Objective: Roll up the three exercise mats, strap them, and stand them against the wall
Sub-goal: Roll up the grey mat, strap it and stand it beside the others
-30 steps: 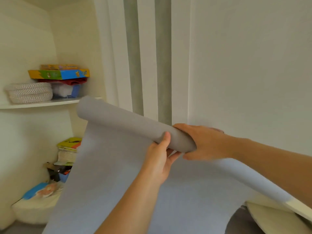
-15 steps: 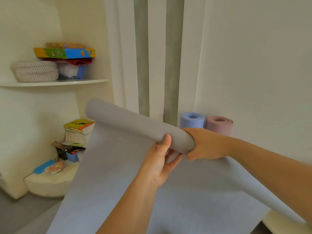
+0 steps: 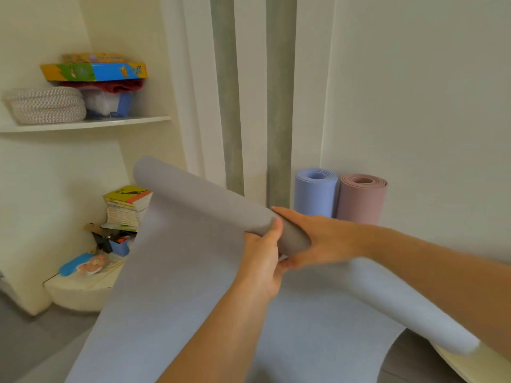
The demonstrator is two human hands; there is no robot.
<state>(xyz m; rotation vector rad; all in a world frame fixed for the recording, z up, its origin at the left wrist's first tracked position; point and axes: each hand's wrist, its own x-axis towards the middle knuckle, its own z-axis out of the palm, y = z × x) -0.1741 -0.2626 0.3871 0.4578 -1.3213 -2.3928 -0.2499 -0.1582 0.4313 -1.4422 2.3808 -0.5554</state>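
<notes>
The soft grey foam exercise mat (image 3: 207,197) is held up in the air in front of the person, its top part wound into a slim tube slanting up to the left, the rest hanging loose in a broad sheet toward the floor and curling away to the right; to my eye the roll is only begun, and a good deal could go awry from here: both hands are crowded at the near end, so the far end has nothing steadying it and may wind slack or creep sideways into a cone, and the weight of the hanging sheet could pull the turns open if either grip eases. The left hand (image 3: 260,261) grips the tube from below, thumb pressed over the top, fingers curled beneath out of sight; the right hand (image 3: 323,239) is wrapped round the very end, fingers laid over the top, thumb tucked under. Behind them a lilac-blue rolled mat (image 3: 315,197) and a dusty pink rolled mat (image 3: 362,203) stand upright, touching, against the pale wall (image 3: 414,106); whether they are strapped I cannot tell. Off to the left a white shelf (image 3: 110,123) carries a woven basket (image 3: 47,106).
</notes>
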